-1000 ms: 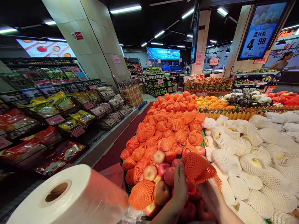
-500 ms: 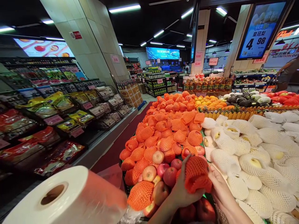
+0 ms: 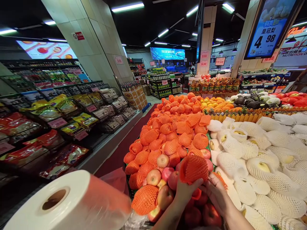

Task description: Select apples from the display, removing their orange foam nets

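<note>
My left hand (image 3: 188, 193) is closed around an orange foam net sleeve (image 3: 194, 169), raised above the apples; its open end faces me, and whether fruit is inside is hidden. Close by on the right, my right hand (image 3: 217, 195) has its fingers bent and drawn together near the sleeve's lower edge. What those fingers hold, if anything, I cannot make out. Another piece of orange netting (image 3: 221, 180) shows behind the right hand. Bare red apples (image 3: 211, 214) lie below both hands. Left of them are more bare apples (image 3: 153, 177) and a netted apple (image 3: 145, 199).
A large plastic bag roll (image 3: 72, 201) stands at the front left. Orange-netted apples (image 3: 168, 129) are heaped ahead, and pears in white foam nets (image 3: 261, 166) cover the right side. Past the aisle, racks hold bagged goods (image 3: 56, 105). A price screen (image 3: 270, 30) hangs at upper right.
My left hand has moved slightly left and up with the foam net sleeve, tilting it. My right hand has come off the sleeve's side and now sits lower, with its fingers bent.
</note>
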### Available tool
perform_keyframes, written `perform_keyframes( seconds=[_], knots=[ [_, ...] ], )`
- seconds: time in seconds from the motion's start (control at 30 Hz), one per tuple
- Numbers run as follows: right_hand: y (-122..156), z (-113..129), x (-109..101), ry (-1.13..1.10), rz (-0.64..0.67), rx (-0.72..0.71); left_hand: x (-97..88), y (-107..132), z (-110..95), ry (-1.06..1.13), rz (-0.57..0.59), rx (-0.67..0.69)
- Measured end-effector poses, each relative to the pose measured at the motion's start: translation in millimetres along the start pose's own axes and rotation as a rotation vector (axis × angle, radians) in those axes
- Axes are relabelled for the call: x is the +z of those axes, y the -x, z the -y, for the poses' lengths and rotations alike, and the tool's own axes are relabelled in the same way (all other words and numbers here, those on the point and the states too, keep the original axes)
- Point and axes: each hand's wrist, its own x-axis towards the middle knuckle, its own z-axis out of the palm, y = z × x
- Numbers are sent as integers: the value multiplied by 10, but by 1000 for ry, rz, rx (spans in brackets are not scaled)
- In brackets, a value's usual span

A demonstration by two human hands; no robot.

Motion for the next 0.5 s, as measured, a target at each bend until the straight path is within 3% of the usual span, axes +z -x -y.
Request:
perform_keyframes(
  seconds=[0.13, 0.23, 0.37, 0.5],
  knots=[
    [29, 25, 81, 48, -6, -31, -25, -12, -92, -134, 96, 103],
    [21, 86, 60, 99, -27, -27, -81, -49, -125, -150, 76, 161],
    [37, 159, -5, 171, -53, -11, -128, -101, -108, -28, 87, 130],
    [5, 132, -40, 86, -61, -53, -136, -112, -14, 77, 163, 98]
  ],
)
